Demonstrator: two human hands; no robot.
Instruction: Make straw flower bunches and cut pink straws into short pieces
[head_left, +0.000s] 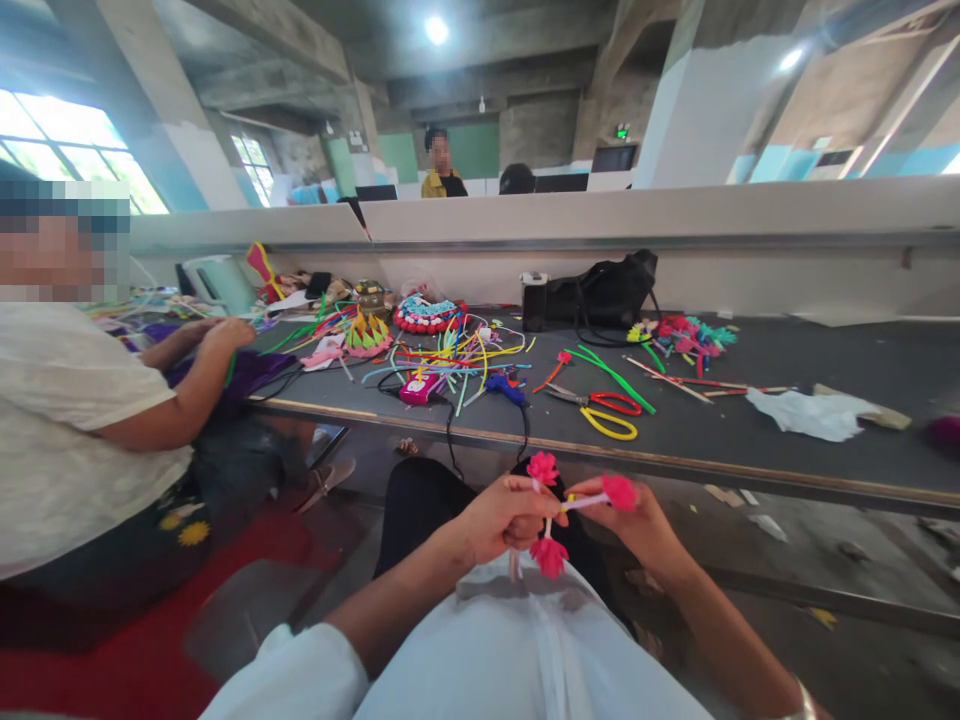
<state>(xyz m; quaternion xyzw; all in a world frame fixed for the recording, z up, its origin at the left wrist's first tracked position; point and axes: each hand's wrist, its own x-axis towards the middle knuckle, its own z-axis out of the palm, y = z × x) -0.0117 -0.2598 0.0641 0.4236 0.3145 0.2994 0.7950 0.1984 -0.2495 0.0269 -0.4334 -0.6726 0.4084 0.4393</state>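
Above my lap, my left hand (499, 515) pinches the pale stems of a small bunch of pink craft flowers. One flower head (542, 468) pokes up above its fingers, and another flower head (550, 557) hangs below them. My right hand (646, 522) is closed around the third flower (619, 492), whose pale stem (585, 502) runs sideways to my left fingertips. A small yellow bit shows by the right fingertips; what it is I cannot make out. On the table just beyond lie scissors (592, 403) with one red and one yellow handle.
A dark table (720, 430) spans the view, its front edge beyond my knees. On it are a blue glue gun (506, 388), loose coloured stems (450, 365), a pile of flowers (686, 338), a black bag (611, 290) and white plastic (810, 412). A co-worker (82, 400) sits at left.
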